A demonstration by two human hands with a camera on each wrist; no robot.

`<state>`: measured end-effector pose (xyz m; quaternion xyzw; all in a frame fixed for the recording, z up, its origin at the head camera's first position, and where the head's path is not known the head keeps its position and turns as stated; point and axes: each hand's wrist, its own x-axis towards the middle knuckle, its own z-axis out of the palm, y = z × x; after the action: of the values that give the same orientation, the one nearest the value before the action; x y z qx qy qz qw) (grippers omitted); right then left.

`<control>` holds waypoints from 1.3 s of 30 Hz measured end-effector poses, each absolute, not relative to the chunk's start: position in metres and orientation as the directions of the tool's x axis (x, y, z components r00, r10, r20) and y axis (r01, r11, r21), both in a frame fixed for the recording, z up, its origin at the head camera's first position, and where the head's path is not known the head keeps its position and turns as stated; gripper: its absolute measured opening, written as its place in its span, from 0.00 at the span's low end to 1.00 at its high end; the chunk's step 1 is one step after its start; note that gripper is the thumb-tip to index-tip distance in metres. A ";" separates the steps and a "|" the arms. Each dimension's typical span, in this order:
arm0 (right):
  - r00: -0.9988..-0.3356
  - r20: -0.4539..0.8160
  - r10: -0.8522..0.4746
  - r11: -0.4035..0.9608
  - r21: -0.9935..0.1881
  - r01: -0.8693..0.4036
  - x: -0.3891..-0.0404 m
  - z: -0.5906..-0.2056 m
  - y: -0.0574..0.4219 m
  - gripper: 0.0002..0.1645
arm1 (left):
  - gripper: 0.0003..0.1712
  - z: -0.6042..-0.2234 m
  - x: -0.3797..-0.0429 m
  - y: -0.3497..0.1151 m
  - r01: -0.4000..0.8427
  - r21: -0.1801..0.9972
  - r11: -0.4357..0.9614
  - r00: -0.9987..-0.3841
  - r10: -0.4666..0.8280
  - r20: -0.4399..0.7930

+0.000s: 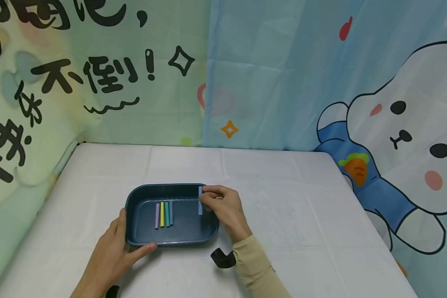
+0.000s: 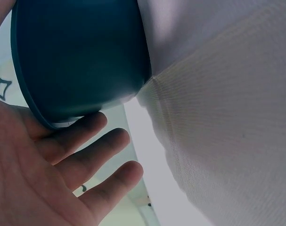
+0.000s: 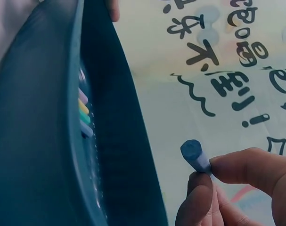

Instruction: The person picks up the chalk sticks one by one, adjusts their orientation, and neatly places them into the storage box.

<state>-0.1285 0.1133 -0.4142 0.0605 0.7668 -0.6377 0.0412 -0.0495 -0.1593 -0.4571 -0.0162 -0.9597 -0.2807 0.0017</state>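
A dark blue tray (image 1: 188, 237) stands on the white-covered table. Lying side by side in it are a purple chalk (image 1: 157, 216), a yellow chalk (image 1: 162, 215), a green chalk (image 1: 167, 214) and a blue chalk (image 1: 171, 213). Between thumb and fingers, my right hand (image 1: 223, 209) pinches another blue chalk (image 3: 194, 153) near the tray's right end. My left hand (image 1: 109, 252) touches the tray's near left corner, thumb along the front wall and fingers by the left wall. In the left wrist view, its fingers (image 2: 102, 190) are spread and loosely extended.
White cloth (image 1: 301, 231) covers the table around the tray. A printed curtain (image 1: 268, 74) with lettering and a cartoon animal hangs behind and along the sides. A black strap (image 1: 223, 258) shows at my right wrist.
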 end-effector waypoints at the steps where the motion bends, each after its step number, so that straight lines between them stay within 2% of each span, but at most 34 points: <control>1: -0.990 -0.140 0.037 0.183 -0.973 0.144 -0.128 -0.414 0.111 0.15 | 0.77 -0.457 -0.050 -0.159 0.032 0.539 0.841 -0.999 0.030 0.012; 17: -0.992 -0.117 -0.035 0.199 -0.974 0.108 -0.136 -0.415 0.089 0.15 | 0.76 -0.457 -0.050 -0.162 0.053 0.554 0.831 -0.999 0.050 0.021; 39: -0.984 -0.179 0.016 0.234 -0.956 0.178 -0.143 -0.431 0.066 0.14 | 0.75 -0.457 -0.050 -0.161 0.063 0.546 0.835 -0.998 0.054 0.034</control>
<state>-0.1427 0.0658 -0.4305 0.0621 0.7828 -0.6156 0.0658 -0.0499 -0.1612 -0.4570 -0.0305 -0.9579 -0.2853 0.0085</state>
